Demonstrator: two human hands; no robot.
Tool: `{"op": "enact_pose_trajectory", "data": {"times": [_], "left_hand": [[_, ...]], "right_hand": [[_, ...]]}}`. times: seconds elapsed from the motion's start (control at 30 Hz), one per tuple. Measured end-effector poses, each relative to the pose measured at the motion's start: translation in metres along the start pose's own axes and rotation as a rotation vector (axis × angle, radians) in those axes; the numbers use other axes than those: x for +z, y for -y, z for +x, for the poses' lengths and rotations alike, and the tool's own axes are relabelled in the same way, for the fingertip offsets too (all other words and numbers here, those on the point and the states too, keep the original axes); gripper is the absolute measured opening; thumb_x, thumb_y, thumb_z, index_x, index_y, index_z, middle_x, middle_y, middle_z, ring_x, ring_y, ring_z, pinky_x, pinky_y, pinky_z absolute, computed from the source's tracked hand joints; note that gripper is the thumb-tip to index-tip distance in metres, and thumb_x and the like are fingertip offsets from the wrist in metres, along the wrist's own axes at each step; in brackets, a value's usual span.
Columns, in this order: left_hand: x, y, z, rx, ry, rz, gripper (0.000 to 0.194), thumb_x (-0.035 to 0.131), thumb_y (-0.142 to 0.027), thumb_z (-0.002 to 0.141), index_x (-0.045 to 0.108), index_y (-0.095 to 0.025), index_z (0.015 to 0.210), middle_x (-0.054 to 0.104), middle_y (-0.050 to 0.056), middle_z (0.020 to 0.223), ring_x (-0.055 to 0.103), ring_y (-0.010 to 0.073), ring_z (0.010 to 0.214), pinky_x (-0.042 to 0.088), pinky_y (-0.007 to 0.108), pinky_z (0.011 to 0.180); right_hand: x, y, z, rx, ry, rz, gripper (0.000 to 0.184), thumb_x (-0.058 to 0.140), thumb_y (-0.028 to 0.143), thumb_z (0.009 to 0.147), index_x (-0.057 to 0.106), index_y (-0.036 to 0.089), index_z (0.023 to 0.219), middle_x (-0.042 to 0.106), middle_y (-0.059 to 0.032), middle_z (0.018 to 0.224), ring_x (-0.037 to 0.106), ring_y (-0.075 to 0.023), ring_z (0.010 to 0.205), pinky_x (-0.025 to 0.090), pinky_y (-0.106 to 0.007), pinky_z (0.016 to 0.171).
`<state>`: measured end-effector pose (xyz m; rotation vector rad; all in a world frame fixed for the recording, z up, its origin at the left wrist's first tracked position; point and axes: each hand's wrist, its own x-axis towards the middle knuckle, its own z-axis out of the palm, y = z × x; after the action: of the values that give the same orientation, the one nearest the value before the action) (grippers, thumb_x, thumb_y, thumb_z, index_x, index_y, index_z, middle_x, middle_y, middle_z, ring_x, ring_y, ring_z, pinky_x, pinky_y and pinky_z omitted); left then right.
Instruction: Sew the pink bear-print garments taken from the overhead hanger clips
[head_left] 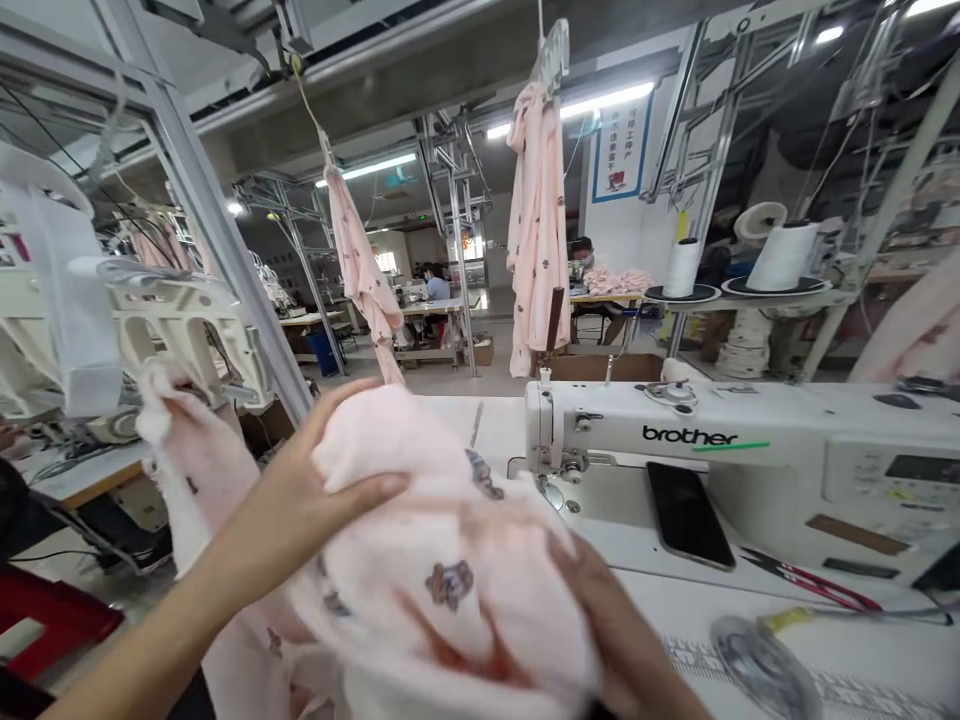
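Head view: Cloth [442,490] bunched between your two hands, beside the machine [780,420].
Your left hand [292,510] pinches the cloth's upper left, its thumb in front; your right hand [615,620] touches the right side, but you cannot tell how closed that grip is. The bundle shows no clear long axis. Your right hand is nearer the phone [688,515] and snips [817,585] on the desk [675,600].

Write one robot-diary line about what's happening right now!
left hand: gripping pink fabric | right hand: on pink fabric | phone: beside sewing machine
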<state>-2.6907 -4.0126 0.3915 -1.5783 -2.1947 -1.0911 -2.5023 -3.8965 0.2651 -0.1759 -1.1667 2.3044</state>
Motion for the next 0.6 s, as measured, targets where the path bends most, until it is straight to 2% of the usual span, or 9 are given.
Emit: {"op": "enact_pose_trajectory", "data": {"times": [0.03, 0.1, 0.17, 0.23, 0.3, 0.37, 0.47, 0.53, 0.6], "left_hand": [[0.002, 0.012, -0.012, -0.055, -0.005, 0.123, 0.088, 0.068, -0.057, 0.059, 0.036, -0.028, 0.136, 0.07, 0.004, 0.097, 0.068, 0.0254, 0.066, 0.052, 0.029, 0.051], [0.019, 0.036, -0.042, -0.186, 0.232, 0.378, 0.084, 0.063, -0.05, 0.067, 0.031, -0.025, 0.141, 0.071, 0.002, 0.072, 0.064, 0.0262, 0.05, 0.048, 0.032, 0.046], [0.043, 0.054, -0.069, -0.238, 0.564, 0.476, 0.07, 0.056, -0.034, 0.074, 0.035, -0.024, 0.139, 0.072, 0.005, 0.079, 0.068, 0.0291, 0.065, 0.05, 0.036, 0.058], [0.061, 0.06, -0.084, -0.267, 0.702, 0.52, 0.07, 0.06, -0.025, 0.07, 0.039, -0.019, 0.137, 0.069, 0.011, 0.103, 0.067, 0.0307, 0.085, 0.051, 0.04, 0.071], [0.068, 0.051, -0.084, -0.162, 0.62, 0.508, 0.07, 0.065, -0.024, 0.067, 0.044, -0.016, 0.133, 0.055, 0.014, 0.127, 0.058, 0.031, 0.108, 0.05, 0.041, 0.084], [0.069, 0.031, -0.075, 0.061, 0.421, 0.432, 0.064, 0.065, -0.031, 0.071, 0.047, -0.017, 0.131, 0.044, 0.013, 0.138, 0.047, 0.0297, 0.121, 0.046, 0.041, 0.092], [0.083, -0.001, -0.064, 0.296, 0.291, 0.207, 0.046, 0.054, -0.037, 0.082, 0.051, -0.019, 0.124, 0.053, 0.01, 0.131, 0.052, 0.0271, 0.116, 0.046, 0.041, 0.092], [0.105, -0.013, -0.066, 0.194, 0.363, 0.021, 0.028, 0.053, -0.032, 0.084, 0.059, -0.018, 0.107, 0.067, 0.007, 0.105, 0.062, 0.0232, 0.095, 0.05, 0.035, 0.08], [0.132, -0.015, -0.076, -0.006, 0.504, -0.188, 0.012, 0.052, -0.027, 0.084, 0.06, -0.018, 0.085, 0.067, 0.001, 0.079, 0.062, 0.0174, 0.073, 0.049, 0.027, 0.066]], "right_hand": [[-0.007, 0.006, -0.005, 0.052, 0.028, 0.019, 0.042, 0.062, 0.047, 0.079, 0.058, 0.02, 0.11, 0.067, -0.0072, 0.095, 0.063, -0.0225, 0.082, 0.049, -0.035, 0.076], [-0.021, 0.01, -0.009, 0.146, 0.074, -0.109, 0.037, 0.063, 0.048, 0.078, 0.062, 0.018, 0.099, 0.065, -0.0053, 0.083, 0.061, -0.0202, 0.074, 0.047, -0.03, 0.069], [-0.032, 0.001, -0.008, 0.142, 0.049, -0.388, 0.033, 0.061, 0.048, 0.079, 0.062, 0.016, 0.083, 0.06, -0.0024, 0.073, 0.056, -0.0174, 0.069, 0.043, -0.026, 0.065], [-0.038, -0.015, -0.005, 0.081, -0.008, -0.622, 0.035, 0.054, 0.049, 0.083, 0.057, 0.016, 0.074, 0.054, 0.0002, 0.069, 0.051, -0.0152, 0.068, 0.04, -0.024, 0.063], [-0.038, -0.028, -0.004, 0.026, -0.048, -0.714, 0.035, 0.048, 0.049, 0.087, 0.055, 0.017, 0.075, 0.053, 0.0009, 0.07, 0.049, -0.0151, 0.069, 0.039, -0.023, 0.063], [-0.034, -0.033, -0.008, -0.002, -0.077, -0.709, 0.033, 0.044, 0.047, 0.09, 0.057, 0.018, 0.083, 0.055, 0.0002, 0.076, 0.051, -0.0163, 0.075, 0.04, -0.024, 0.068], [-0.03, -0.028, -0.021, -0.044, -0.135, -0.702, 0.03, 0.043, 0.046, 0.091, 0.057, 0.02, 0.092, 0.059, -0.0008, 0.083, 0.054, -0.0173, 0.08, 0.041, -0.025, 0.074], [-0.032, -0.023, -0.033, -0.045, -0.228, -0.712, 0.031, 0.042, 0.048, 0.09, 0.056, 0.02, 0.087, 0.057, 0.0002, 0.078, 0.053, -0.0168, 0.076, 0.041, -0.024, 0.071], [-0.035, -0.021, -0.044, -0.009, -0.327, -0.722, 0.034, 0.042, 0.05, 0.089, 0.055, 0.02, 0.083, 0.054, 0.001, 0.073, 0.052, -0.0165, 0.072, 0.041, -0.023, 0.067]]}}
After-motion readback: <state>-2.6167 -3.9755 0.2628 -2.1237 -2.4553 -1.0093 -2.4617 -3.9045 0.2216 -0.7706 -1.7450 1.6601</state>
